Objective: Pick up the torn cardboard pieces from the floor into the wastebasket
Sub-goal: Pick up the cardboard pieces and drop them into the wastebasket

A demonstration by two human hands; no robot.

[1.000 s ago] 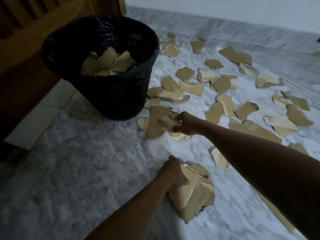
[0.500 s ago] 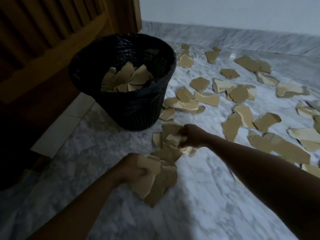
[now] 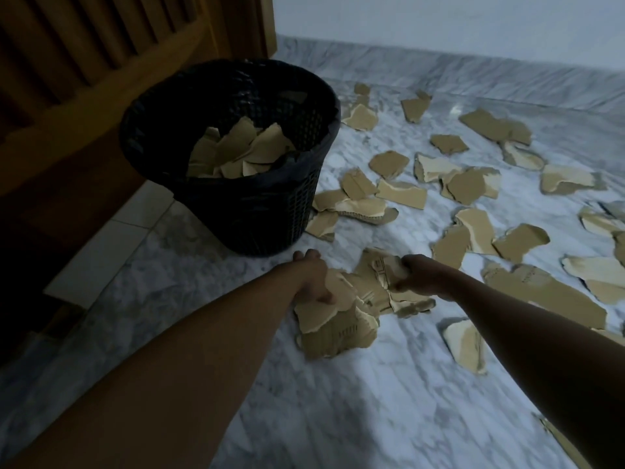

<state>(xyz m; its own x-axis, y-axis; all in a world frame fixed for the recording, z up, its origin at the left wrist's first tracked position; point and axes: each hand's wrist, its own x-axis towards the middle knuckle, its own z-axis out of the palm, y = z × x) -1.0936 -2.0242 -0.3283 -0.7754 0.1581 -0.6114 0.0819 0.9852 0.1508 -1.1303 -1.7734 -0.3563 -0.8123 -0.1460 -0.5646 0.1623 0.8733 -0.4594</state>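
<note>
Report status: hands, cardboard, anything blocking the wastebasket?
Left hand grips a stack; right hand grips a bunch. Wastebasket part filled, just ahead. Nothing in the way; many loose pieces on floor.

Bare forearms (image 3: 203, 350), bare left hand (image 3: 313, 279), right hand (image 3: 417, 274)

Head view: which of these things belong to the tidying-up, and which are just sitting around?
Part of the job:
left hand gripping a stack of cardboard
right hand gripping a bundle
wastebasket, already holding some cardboard
loose pieces scattered on the floor

Just there:
wooden panel
wall
</note>
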